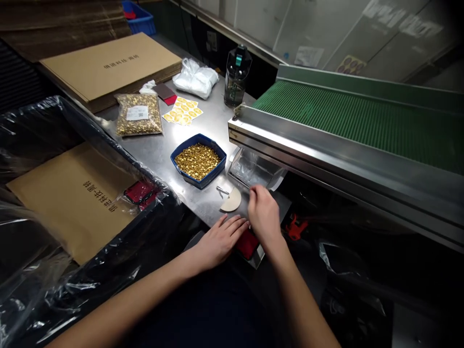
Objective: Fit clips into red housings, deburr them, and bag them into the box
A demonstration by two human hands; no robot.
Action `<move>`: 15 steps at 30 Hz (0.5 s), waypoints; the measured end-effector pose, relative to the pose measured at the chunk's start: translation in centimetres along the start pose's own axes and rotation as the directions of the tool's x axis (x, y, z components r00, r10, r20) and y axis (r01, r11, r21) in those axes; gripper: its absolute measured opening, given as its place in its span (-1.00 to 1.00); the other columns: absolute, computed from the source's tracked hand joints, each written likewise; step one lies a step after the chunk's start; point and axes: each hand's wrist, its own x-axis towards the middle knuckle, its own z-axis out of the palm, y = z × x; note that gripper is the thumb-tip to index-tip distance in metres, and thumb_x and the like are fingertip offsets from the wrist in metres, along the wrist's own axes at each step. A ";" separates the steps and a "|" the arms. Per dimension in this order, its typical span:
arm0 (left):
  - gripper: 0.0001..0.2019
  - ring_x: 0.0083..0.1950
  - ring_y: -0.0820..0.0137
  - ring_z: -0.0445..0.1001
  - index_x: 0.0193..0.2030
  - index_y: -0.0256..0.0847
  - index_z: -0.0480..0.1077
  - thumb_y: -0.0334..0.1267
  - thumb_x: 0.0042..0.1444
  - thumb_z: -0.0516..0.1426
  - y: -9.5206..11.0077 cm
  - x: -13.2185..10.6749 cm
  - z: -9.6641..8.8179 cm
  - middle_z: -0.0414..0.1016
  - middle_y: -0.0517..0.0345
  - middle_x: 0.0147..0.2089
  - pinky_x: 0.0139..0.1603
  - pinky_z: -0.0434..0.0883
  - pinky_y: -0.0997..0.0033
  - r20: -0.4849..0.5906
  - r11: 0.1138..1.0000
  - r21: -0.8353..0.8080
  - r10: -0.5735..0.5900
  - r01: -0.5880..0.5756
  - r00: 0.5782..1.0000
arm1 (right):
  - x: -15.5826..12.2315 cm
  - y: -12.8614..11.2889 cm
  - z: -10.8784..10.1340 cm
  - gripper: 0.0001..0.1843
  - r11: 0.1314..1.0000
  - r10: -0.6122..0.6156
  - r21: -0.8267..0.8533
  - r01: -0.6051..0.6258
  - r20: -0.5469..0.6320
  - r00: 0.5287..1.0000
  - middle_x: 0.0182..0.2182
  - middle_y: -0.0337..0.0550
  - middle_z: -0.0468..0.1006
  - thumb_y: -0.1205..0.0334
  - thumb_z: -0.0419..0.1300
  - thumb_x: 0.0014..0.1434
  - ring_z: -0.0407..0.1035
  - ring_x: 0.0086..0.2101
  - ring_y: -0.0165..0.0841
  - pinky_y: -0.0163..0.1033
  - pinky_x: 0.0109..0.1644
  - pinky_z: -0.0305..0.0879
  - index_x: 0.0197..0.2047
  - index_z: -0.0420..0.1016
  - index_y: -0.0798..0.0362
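Table (159,150): left hand (217,241), right hand (264,212), one red pad (247,244).

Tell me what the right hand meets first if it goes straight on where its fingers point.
Probably the clear plastic tray just beyond the right hand, under the conveyor's steel edge; depth is unclear.

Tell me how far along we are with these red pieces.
Looks done: red pieces lie in the plastic-lined bin. In hand: the left hand rests flat on another red piece at the table edge, right hand beside it. Left: the blue tray is heaped with gold bits, and a bag of them lies apparently unopened.
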 end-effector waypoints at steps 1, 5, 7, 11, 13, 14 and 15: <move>-0.22 0.55 0.11 -0.06 0.51 -0.22 -0.13 -0.41 0.20 0.11 0.3 -0.3 -0.1 0.05 -0.11 0.52 0.53 -0.07 -0.11 -0.013 1.000 0.002 -0.009 0.009 1.000 | 2.5 -1.0 0.3 -0.68 0.999 -0.009 -0.031 0.009 -0.004 1.000 0.04 0.04 0.53 0.22 -0.10 0.48 0.43 0.05 -0.22 -0.16 0.15 0.28 0.07 0.44 0.05; -0.15 0.53 0.06 0.01 0.52 -0.13 -0.14 -0.37 0.17 0.18 1.3 -2.8 -0.4 0.04 -0.10 0.53 0.49 0.09 -0.12 -0.067 0.997 -0.053 -0.062 0.059 0.996 | 10.4 -3.2 1.5 -0.66 0.988 0.048 -0.151 -0.037 0.066 0.997 0.06 0.00 0.50 0.11 0.21 0.37 0.45 0.00 -0.20 0.03 0.09 0.42 0.11 0.45 0.13; -0.19 0.50 0.06 0.08 0.52 -0.09 -0.12 -0.34 0.20 0.17 1.6 -4.5 -0.4 0.09 -0.12 0.50 0.45 0.20 -0.11 -0.098 0.990 -0.111 -0.093 0.082 0.991 | 12.6 -3.4 1.8 -0.65 0.977 0.104 -0.200 -0.077 0.126 0.987 0.05 -0.01 0.51 0.11 0.24 0.35 0.47 -0.03 -0.22 0.00 0.04 0.47 0.11 0.45 0.12; -0.31 0.44 0.11 0.21 0.48 0.00 0.01 -0.32 0.25 0.12 1.1 -7.6 -0.3 0.20 -0.06 0.45 0.40 0.33 -0.01 -0.153 0.963 -0.230 -0.182 0.144 0.971 | 14.2 -2.9 2.0 -0.68 0.956 0.175 -0.271 -0.117 0.201 0.964 0.01 -0.06 0.53 0.11 0.22 0.36 0.50 -0.09 -0.26 -0.06 -0.03 0.50 0.10 0.46 0.09; -0.38 0.41 0.15 0.26 0.45 0.01 0.07 -0.31 0.28 0.09 0.6 -8.4 -0.6 0.24 -0.03 0.42 0.39 0.35 0.05 -0.167 0.939 -0.295 -0.235 0.178 0.958 | 14.2 -2.4 2.0 -0.68 0.949 0.177 -0.294 -0.114 0.198 0.964 0.00 -0.05 0.53 0.11 0.22 0.36 0.50 -0.09 -0.27 -0.06 -0.03 0.50 0.09 0.46 0.10; -0.41 0.40 0.16 0.28 0.44 0.02 0.09 -0.31 0.29 0.08 0.4 -8.5 -0.8 0.26 -0.02 0.40 0.39 0.35 0.07 -0.169 0.923 -0.332 -0.258 0.192 0.951 | 14.1 -2.2 1.9 -0.68 0.947 0.170 -0.304 -0.108 0.188 0.967 0.01 -0.05 0.53 0.11 0.22 0.36 0.50 -0.09 -0.27 -0.06 -0.02 0.50 0.09 0.47 0.10; -0.45 0.38 0.18 0.30 0.42 0.02 0.13 -0.30 0.30 0.07 0.2 -8.4 -1.2 0.28 -0.01 0.39 0.38 0.35 0.08 -0.172 0.906 -0.372 -0.278 0.199 0.945 | 14.0 -1.9 1.9 -0.68 0.945 0.159 -0.311 -0.099 0.174 0.972 0.01 -0.04 0.53 0.11 0.22 0.36 0.49 -0.09 -0.26 -0.06 -0.02 0.50 0.09 0.46 0.10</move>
